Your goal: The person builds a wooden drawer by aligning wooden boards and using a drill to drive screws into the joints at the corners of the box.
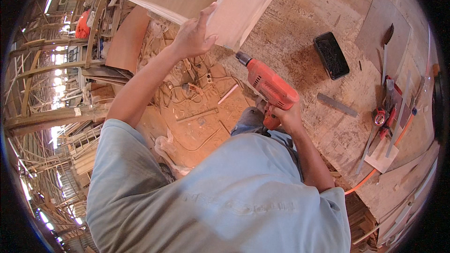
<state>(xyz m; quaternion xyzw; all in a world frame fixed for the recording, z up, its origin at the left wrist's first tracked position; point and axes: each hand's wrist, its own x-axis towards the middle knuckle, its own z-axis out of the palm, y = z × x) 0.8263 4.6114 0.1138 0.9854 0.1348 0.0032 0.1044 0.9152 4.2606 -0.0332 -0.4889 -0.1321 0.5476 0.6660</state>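
At the top, pale joined wooden panels [251, 7] stand at the workbench edge. My left hand [194, 37] grips their near edge, index finger stretched along the wood and thumb apart; its other fingers are partly hidden. My right hand [285, 115] is wrapped round the handle of a red power drill [272, 84]. The drill's dark chuck [243, 58] points up and left at the panels' lower corner, where a thin bit shows. From here I cannot tell if the bit touches the wood.
A black tray [332, 56] of dark screws or nails lies on the workbench [300, 28]. Right of it are a flat metal strip [336, 105], a tape measure [379, 117], a saw blade [388, 35] and an orange cord [360, 182]. Scraps and cables litter the floor [192, 129].
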